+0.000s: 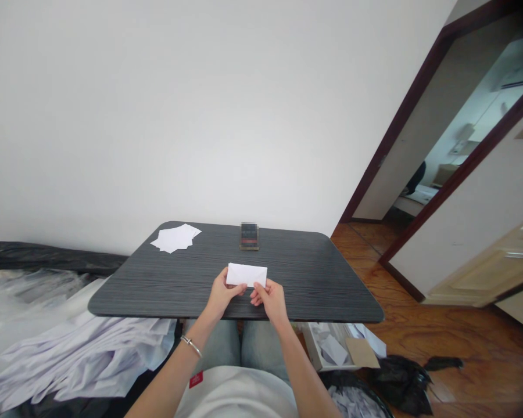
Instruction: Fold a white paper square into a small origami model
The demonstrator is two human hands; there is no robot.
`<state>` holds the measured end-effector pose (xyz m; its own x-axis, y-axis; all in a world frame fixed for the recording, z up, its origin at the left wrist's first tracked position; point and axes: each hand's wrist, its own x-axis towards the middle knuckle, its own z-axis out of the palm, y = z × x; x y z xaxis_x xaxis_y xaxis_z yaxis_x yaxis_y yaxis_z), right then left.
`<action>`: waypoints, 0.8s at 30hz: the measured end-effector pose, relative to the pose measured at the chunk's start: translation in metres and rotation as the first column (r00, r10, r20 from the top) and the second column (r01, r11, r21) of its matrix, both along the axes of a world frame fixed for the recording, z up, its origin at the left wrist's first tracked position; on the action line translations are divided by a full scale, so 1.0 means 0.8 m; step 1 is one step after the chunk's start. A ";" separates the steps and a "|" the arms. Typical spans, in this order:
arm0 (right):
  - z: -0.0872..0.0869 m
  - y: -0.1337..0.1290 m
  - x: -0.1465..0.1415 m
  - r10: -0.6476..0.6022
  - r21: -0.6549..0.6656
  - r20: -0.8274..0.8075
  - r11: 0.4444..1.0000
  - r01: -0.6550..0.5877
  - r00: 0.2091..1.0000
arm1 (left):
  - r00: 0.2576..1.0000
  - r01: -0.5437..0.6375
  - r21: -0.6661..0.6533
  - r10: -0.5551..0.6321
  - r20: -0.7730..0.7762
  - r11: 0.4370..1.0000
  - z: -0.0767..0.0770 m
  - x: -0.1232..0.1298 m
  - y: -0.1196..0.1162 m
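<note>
Left rear of the dark table [322, 267]: a loose paper pile [174, 238]. The left hand [226, 293] pinches the left end of the folded white paper [246, 274], thumb in front, fingers behind. This paper is held above the table's near half, long axis left to right, nearly parallel to the near edge. The right hand [272, 297] pinches its near right corner, closed on it. Right, below table: a box [312, 350] containing papers; beside it, a black bag [331, 378] containing paper pieces.

Dark table [318, 276], loose white papers [175, 238], phone [249, 235] near far edge
</note>
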<state>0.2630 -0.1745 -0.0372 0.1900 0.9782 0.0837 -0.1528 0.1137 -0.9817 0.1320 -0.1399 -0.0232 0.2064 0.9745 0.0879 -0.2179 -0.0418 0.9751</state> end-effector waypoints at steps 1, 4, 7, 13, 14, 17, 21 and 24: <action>0.000 0.000 0.000 0.000 -0.001 -0.003 1.000 0.000 1.000 | 1.000 0.007 -0.002 -0.007 0.009 1.000 0.000 0.000 0.000; 0.001 0.000 0.001 -0.007 -0.009 -0.011 1.000 0.007 1.000 | 0.999 0.020 -0.008 -0.019 0.027 1.000 -0.001 -0.002 0.001; 0.001 -0.001 0.004 -0.020 -0.012 -0.013 1.000 0.020 1.000 | 0.999 0.034 -0.027 -0.033 0.034 0.999 -0.003 -0.007 0.002; -0.002 -0.002 0.013 -0.046 -0.010 -0.001 0.999 0.046 0.999 | 0.999 0.040 -0.032 -0.040 0.029 0.999 0.004 -0.019 0.001; -0.003 -0.002 0.015 -0.049 -0.008 0.001 0.999 0.049 0.999 | 0.999 0.036 -0.028 -0.035 0.031 0.999 0.006 -0.020 0.001; -0.005 -0.002 0.020 -0.060 -0.002 0.011 0.998 0.060 0.998 | 0.999 0.019 -0.019 -0.018 0.036 1.000 0.006 -0.024 0.001; -0.006 -0.002 0.031 -0.103 -0.007 -0.003 0.995 0.103 0.995 | 0.998 -0.017 0.003 0.017 0.060 1.000 0.001 -0.036 0.007; -0.006 -0.002 0.037 -0.145 -0.015 -0.033 0.989 0.144 0.989 | 0.993 -0.076 0.012 0.075 0.090 0.997 -0.001 -0.043 0.013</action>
